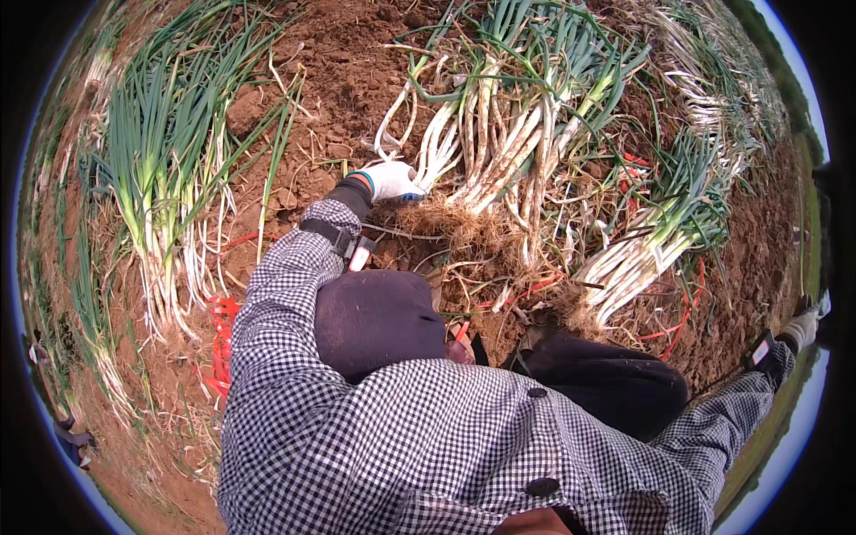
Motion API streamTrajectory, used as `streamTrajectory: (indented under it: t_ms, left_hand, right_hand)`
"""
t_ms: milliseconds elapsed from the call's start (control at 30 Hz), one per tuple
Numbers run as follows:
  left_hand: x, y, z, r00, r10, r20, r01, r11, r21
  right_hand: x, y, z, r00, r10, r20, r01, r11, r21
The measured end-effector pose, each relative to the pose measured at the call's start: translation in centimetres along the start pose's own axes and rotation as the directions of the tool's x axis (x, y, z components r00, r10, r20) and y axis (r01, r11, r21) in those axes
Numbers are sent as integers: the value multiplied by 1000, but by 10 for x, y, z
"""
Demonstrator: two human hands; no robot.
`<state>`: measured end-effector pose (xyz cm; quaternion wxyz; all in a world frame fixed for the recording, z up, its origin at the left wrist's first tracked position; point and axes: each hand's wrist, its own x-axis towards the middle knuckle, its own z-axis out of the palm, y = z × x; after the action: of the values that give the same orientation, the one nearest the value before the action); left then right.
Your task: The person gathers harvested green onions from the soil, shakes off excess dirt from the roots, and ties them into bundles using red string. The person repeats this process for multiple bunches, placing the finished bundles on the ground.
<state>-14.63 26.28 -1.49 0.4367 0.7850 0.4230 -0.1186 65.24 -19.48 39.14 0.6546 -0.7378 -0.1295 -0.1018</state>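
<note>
My left hand (394, 182), in a white knitted glove with blue on the palm side, is at the root end of several white green-onion stalks (438, 144), its fingers curled around their lower ends. Just right of it lies a larger pile of green onions (501, 147) with soil-stained stalks and tangled brown roots. My right hand (802, 328), also gloved, is stretched far out at the right rim; its fingers are partly cut off, so what it holds is unclear. A bundle of green onions (635, 261) lies between the pile and my right arm.
Another green onion bunch (160, 200) lies on the brown soil at left, near red plastic strapping (223, 341). More red strap (689, 314) lies by the right bundle. Rows of onions run along both sides. Part of another person (72, 441) shows at the lower left rim.
</note>
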Motion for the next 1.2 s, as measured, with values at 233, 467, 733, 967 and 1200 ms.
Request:
streamTrajectory:
  t_ms: [233, 467, 733, 967, 1200]
  left_hand:
    - [52, -31, -46, 745, -392, -540, 350, 919, -183]
    - [18, -54, -43, 961, -97, -260, -217, 327, -920]
    - [-130, -21, -83, 909, -19, -417, -414, 81, -907]
    - [-198, -5, -89, 767, -255, -589, -618, -43, -785]
    - [-364, -158, -100, 465, -271, -843, -847, 142, -513]
  right_hand:
    - [-58, 116, -122, 937, 350, 15, -347, 933, -96]
    - [-248, 103, 96, 437, 425, 793, -73, 895, -439]
    - [-365, 39, 228, 92, 386, 918, -3, 922, -387]
    - [-495, -26, 285, -483, 118, 868, 23, 992, -121]
    - [-463, 19, 268, -243, 266, 933, 166, 959, -230]
